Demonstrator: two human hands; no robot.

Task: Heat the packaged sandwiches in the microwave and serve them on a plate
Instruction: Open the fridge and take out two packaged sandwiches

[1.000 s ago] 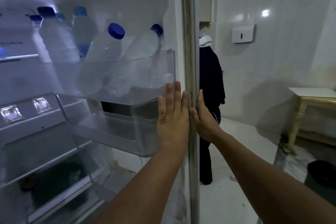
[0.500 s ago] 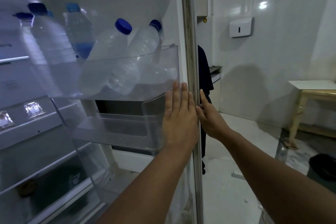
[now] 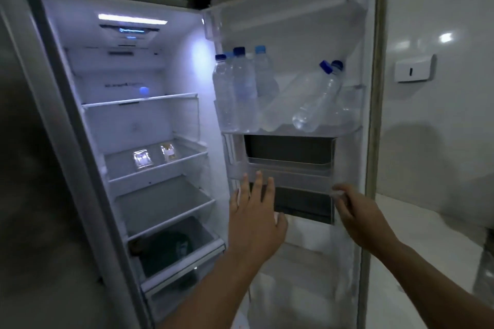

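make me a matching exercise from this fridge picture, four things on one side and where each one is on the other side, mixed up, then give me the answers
Things:
1. water bottles
2. two clear packages
3. left hand
4. wall dispenser

Places:
A. on a middle shelf inside the fridge
B. on the white wall right of the door
C. in the upper door bin
D. open, in front of the lower door bin

Pairs: 1-C, 2-A, 3-D, 4-B
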